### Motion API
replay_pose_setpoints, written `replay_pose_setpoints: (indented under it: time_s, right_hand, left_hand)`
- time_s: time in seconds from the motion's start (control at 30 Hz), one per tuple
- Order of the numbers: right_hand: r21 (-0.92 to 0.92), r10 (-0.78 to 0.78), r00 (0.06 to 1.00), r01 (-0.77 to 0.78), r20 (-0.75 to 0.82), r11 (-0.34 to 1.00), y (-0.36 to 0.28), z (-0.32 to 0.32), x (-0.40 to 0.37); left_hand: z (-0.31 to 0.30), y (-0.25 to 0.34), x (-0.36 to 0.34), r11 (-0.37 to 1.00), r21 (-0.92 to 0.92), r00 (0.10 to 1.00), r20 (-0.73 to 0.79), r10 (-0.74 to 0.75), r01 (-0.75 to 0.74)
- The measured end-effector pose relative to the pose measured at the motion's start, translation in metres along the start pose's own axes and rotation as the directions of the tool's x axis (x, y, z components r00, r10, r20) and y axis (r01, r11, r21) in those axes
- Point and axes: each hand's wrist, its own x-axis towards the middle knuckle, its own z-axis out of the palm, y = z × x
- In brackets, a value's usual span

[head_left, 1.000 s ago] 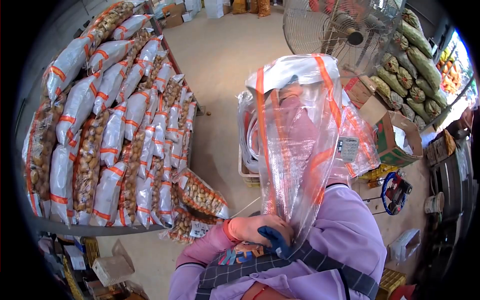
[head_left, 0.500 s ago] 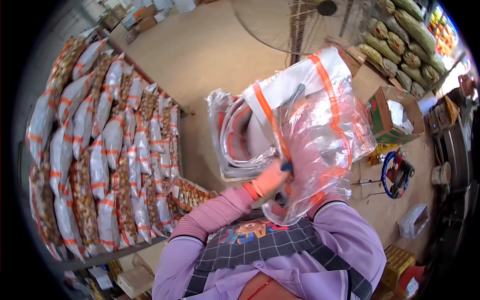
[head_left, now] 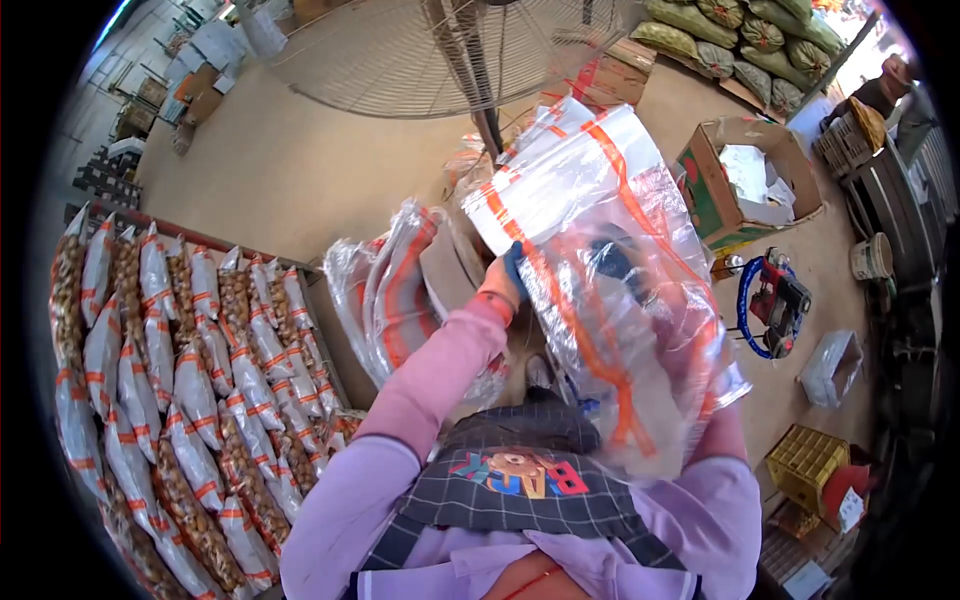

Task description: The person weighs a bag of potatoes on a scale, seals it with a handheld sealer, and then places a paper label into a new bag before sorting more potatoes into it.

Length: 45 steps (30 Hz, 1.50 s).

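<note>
— Change?
— One clear bag (head_left: 600, 190) is higher now, toward one o'clock. The left hand (head_left: 503, 283) has climbed its edge, fingers pinched on it.
— Second hand?
— The right hand (head_left: 630, 275) is blurred behind the film, so I cannot tell its grip.

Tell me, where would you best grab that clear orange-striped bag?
By its upper left edge, coming from the left, as the left hand does now. The bag is limp, thin film hanging downward, so a pinch up high probably keeps it spread.

We see rows of filled orange-striped bags (head_left: 190, 380) lying on the counter (head_left: 340, 345) at left, a big fan (head_left: 440, 50) ahead, and an open cardboard box (head_left: 705, 200) on the floor.
</note>
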Motion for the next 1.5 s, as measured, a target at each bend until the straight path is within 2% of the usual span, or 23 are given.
replay_pose_setpoints:
  time_s: [0.1,0.13,0.17,0.2,0.27,0.3,0.33,0.4,0.43,0.47,0.53,0.6,0.67,0.73,0.8,0.93,1.07,1.13,1.23,1.33,1.4,1.47,1.5]
  right_hand:
    - [-0.261,-0.051,0.954,-0.028,-0.294,0.965,-0.013,-0.123,-0.054]
    - [-0.372,-0.169,0.910,0.017,-0.379,0.928,-0.013,-0.163,-0.088]
    - [-0.499,-0.179,0.834,-0.128,-0.522,0.857,-0.012,-0.221,-0.132]
    - [-0.365,-0.219,0.671,-0.083,-0.708,0.927,-0.038,-0.174,-0.158]
    - [-0.327,-0.287,0.323,-0.078,-0.902,0.942,-0.017,-0.217,-0.260]
    - [-0.300,-0.292,0.220,0.001,-0.931,0.954,-0.005,-0.219,-0.298]
    - [-0.279,-0.260,0.310,-0.017,-0.914,0.960,0.008,-0.226,-0.343]
    - [-0.080,-0.101,0.256,0.091,-0.961,0.993,0.045,-0.232,-0.382]
    - [0.023,0.022,0.007,0.095,-1.000,0.995,0.056,-0.216,-0.361]
    - [0.016,0.015,0.022,0.006,-1.000,1.000,0.063,-0.193,-0.328]
    - [-0.018,0.002,0.139,-0.143,-0.990,0.990,0.074,-0.160,-0.245]
    - [-0.213,-0.073,0.528,-0.210,-0.846,0.954,0.087,-0.121,-0.151]
    - [-0.270,0.018,0.832,-0.200,-0.554,0.942,0.103,-0.067,-0.063]
    - [-0.452,0.101,0.983,-0.161,-0.154,0.877,0.137,-0.014,-0.004]
    - [-0.513,0.221,0.963,-0.112,0.156,0.851,0.185,0.042,0.043]
    - [-0.856,0.575,0.699,0.105,0.425,0.505,0.282,0.112,0.101]
    - [-0.887,0.855,0.416,0.451,0.310,0.102,0.415,0.104,0.099]
    - [-0.911,0.896,0.347,0.393,0.277,0.129,0.419,0.106,0.096]
    - [-0.918,0.862,0.317,0.118,0.395,0.378,0.443,0.072,0.112]
    - [-0.947,0.924,0.353,-0.218,0.149,0.236,0.464,0.059,0.110]
    - [-0.950,0.833,0.462,0.218,0.303,0.224,0.472,0.057,0.098]
    - [-0.981,0.908,0.398,0.184,0.127,0.057,0.451,0.084,0.097]
    - [-0.975,0.842,0.524,0.224,0.124,0.004,0.447,0.090,0.094]
  left_hand:
    - [0.028,-0.029,0.096,0.756,-0.628,0.946,-0.092,-0.310,0.186]
    - [0.044,-0.036,0.116,0.873,-0.488,0.993,-0.103,-0.064,0.006]
    - [0.010,-0.076,0.175,0.892,0.423,0.965,-0.123,0.232,-0.161]
    - [-0.022,-0.119,0.232,0.148,0.972,0.907,0.107,0.406,-0.181]
    - [0.033,-0.081,0.231,0.358,0.929,0.835,-0.266,0.481,0.090]
    - [-0.005,-0.130,0.293,0.433,0.900,0.790,-0.235,0.567,-0.043]
    - [-0.041,-0.176,0.352,0.479,0.858,0.736,-0.202,0.646,-0.185]
    - [-0.006,-0.090,0.286,0.069,0.994,0.883,0.038,0.468,-0.079]
    - [0.011,-0.063,0.278,0.739,0.655,0.886,-0.423,0.188,0.156]
    - [0.014,-0.051,0.279,0.937,-0.086,0.762,-0.560,-0.327,0.339]
    - [-0.019,-0.043,0.273,0.567,0.786,0.843,-0.461,0.275,0.245]
    - [-0.051,-0.032,0.227,0.675,0.703,0.762,-0.306,0.570,-0.223]
    - [-0.032,0.066,0.087,0.658,0.746,0.909,-0.340,0.241,0.105]
    - [-0.107,0.073,-0.010,0.188,0.982,0.704,-0.146,0.695,0.018]
    - [-0.141,0.101,-0.115,0.719,0.691,0.566,-0.623,0.539,0.076]
    - [-0.184,0.056,-0.264,0.414,0.875,0.500,-0.483,0.719,0.251]
    - [-0.158,-0.038,-0.283,0.130,0.914,0.749,-0.390,0.536,0.383]
    - [-0.145,-0.058,-0.279,0.018,0.837,0.810,-0.534,0.244,0.547]
    - [-0.147,-0.060,-0.276,0.078,0.855,0.778,-0.501,0.379,0.512]
    - [-0.147,-0.055,-0.277,0.151,0.842,0.774,-0.536,0.337,0.518]
    - [-0.148,-0.059,-0.279,0.166,0.839,0.771,-0.542,0.335,0.518]
    - [-0.150,-0.061,-0.281,0.177,0.847,0.767,-0.530,0.362,0.502]
    - [-0.152,-0.059,-0.280,0.193,0.854,0.772,-0.520,0.365,0.484]
